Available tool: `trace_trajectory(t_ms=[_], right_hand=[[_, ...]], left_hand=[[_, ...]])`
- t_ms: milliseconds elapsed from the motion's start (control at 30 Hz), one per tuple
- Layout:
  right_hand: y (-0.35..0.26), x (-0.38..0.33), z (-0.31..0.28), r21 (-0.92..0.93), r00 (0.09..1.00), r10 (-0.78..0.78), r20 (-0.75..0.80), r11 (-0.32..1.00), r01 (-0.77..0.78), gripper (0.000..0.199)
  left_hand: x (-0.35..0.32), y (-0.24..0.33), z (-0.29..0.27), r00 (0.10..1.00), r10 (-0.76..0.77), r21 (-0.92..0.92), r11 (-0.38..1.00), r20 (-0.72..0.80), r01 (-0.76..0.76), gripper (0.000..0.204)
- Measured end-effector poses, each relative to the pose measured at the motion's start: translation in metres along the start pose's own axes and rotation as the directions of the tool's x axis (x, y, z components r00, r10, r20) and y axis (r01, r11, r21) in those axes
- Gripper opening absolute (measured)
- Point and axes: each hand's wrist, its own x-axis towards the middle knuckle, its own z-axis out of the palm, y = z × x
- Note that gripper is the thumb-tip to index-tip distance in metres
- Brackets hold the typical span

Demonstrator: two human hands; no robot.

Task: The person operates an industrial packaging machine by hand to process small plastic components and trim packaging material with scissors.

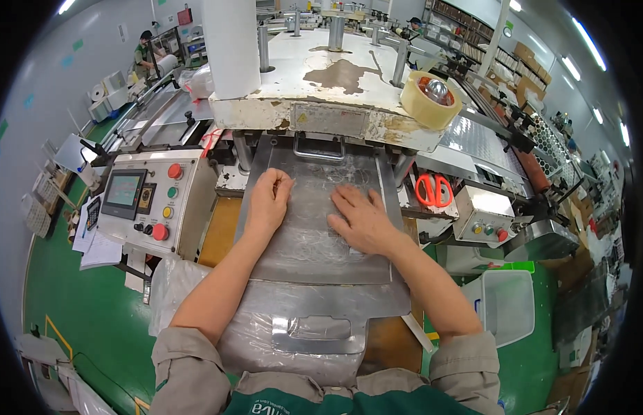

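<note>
where metal gleams, left hand (pixel 268 199), right hand (pixel 363 218), flat on crinkled clear film (pixel 314 207)

My left hand (pixel 268 200) rests knuckles up, fingers curled, on the clear plastic film (pixel 314 207) spread over the grey metal plate (pixel 314 259), and my right hand (pixel 363 220) lies flat on the same film just beside it, fingers spread toward the left hand. The film is thin, transparent and wrinkled, lying flat with glare streaks, its edges hard to trace. The plate is a dull steel slab, level, running from under the machine head toward me, scuffed on top.
</note>
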Motion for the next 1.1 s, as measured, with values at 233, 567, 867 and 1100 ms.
trace_trajectory(t_ms=[233,567,867,1100], right_hand=[[-0.001,-0.004,-0.007,0.011,0.989,-0.056,0.137,0.998,0.055,0.050],[-0.008,-0.001,-0.002,-0.075,0.999,-0.042,0.006,0.996,0.042,0.052],[-0.001,0.003,-0.001,0.539,0.915,-0.399,-0.067,0.757,0.369,0.016],[0.050,0.057,0.013,0.196,0.911,-0.020,-0.412,0.974,0.110,0.012]], left_hand=[[0.001,-0.008,-0.002,0.998,0.064,-0.002,0.998,-0.008,-0.064,0.007],[0.002,-0.008,-0.006,0.996,0.091,0.038,0.995,-0.019,-0.090,0.007],[-0.002,-0.018,-0.012,0.991,0.110,0.048,0.993,-0.075,-0.107,0.009],[0.003,-0.020,-0.008,1.000,0.013,0.021,1.000,0.024,-0.013,0.003]])
